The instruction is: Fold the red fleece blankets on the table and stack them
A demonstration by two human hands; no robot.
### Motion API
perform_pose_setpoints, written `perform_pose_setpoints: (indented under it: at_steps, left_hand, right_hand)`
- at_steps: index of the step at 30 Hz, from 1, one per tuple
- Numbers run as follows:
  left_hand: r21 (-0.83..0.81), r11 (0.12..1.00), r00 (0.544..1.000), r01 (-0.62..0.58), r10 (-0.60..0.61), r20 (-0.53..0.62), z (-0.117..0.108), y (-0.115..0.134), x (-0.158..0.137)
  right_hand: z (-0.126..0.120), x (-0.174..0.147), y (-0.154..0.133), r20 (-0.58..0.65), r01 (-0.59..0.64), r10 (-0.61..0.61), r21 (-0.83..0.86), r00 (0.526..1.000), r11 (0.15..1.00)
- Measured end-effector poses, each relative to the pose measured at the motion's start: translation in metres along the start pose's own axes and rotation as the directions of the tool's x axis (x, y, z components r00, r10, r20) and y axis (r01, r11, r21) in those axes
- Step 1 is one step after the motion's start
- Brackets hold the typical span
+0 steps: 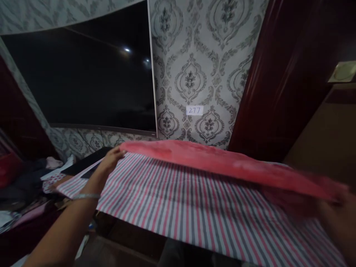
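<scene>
Pink, grey and white stripes cover the wide striped cloth (167, 200), a smooth fabric sheet spread out nearest the wearer. Over its left part reaches the left forearm, with a thin pale bangle (86, 196) round the wrist. The left hand (113, 155), at the far left part of the striped cloth, is closed, thumb and fingers pinching the corner of a long pinkish-red, soft-looking red cloth (194, 155). The right hand (335, 209), over the right end of the striped cloth, is blurred; it appears clenched round the opposite end of the red cloth, but the separate fingers cannot be told. Between the hands, the red cloth stretches above the far part of the striped cloth, throwing a shadow on it, and a darker fold droops at the right.

Left of the striped cloth lies a jumble of dark, pink and white clothes (30, 200); just beyond its left part is a flat black panel-like object (86, 162).

Farther back, behind the striped cloth, a white paper label (194, 110) reads "277" in handwriting on the grey-and-white damask-patterned wallpaper (190, 79). Beyond the striped cloth to the left hangs a large black television (91, 78) with a pale rim; the tiny mark on its lower edge is too small to read. Beyond it to the right stands a glossy dark-red panel (264, 85).
</scene>
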State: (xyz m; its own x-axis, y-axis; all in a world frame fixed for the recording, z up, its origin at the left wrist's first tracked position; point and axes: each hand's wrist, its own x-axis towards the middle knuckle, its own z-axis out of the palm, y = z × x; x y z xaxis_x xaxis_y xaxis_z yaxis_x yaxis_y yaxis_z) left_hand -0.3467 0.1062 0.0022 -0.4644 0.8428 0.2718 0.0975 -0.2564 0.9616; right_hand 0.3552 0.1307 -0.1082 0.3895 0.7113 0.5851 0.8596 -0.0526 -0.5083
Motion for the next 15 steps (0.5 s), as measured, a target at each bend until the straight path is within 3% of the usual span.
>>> perform_pose_setpoints:
  at_steps: [4,6,11,13,15]
  left_hand:
    - [0.174,0.937,0.951,0.302,-0.309,0.009,-0.035,-0.079,-0.054]
    - [0.189,0.917,0.931,0.351,-0.363,0.033,-0.045,-0.099,-0.067]
    - [0.210,0.885,0.887,0.416,-0.446,0.122,-0.041,-0.106,-0.069]
    - [0.222,0.873,0.885,0.434,-0.459,0.076,-0.030,-0.102,-0.068]
    - [0.180,0.897,0.913,0.405,-0.407,-0.025,-0.019,-0.098,-0.069]
  right_hand:
    - [0.031,-0.087,0.019,0.108,-0.132,0.124,0.074,0.986,0.988]
    - [0.036,-0.106,0.025,0.144,-0.178,0.166,0.076,0.976,0.981]
    - [0.019,-0.099,0.013,0.230,-0.279,0.253,0.086,0.940,0.957]
    - [0.011,-0.084,0.001,0.236,-0.262,0.236,0.086,0.943,0.961]
    - [0.006,-0.068,-0.006,0.223,-0.234,0.217,0.053,0.950,0.971]
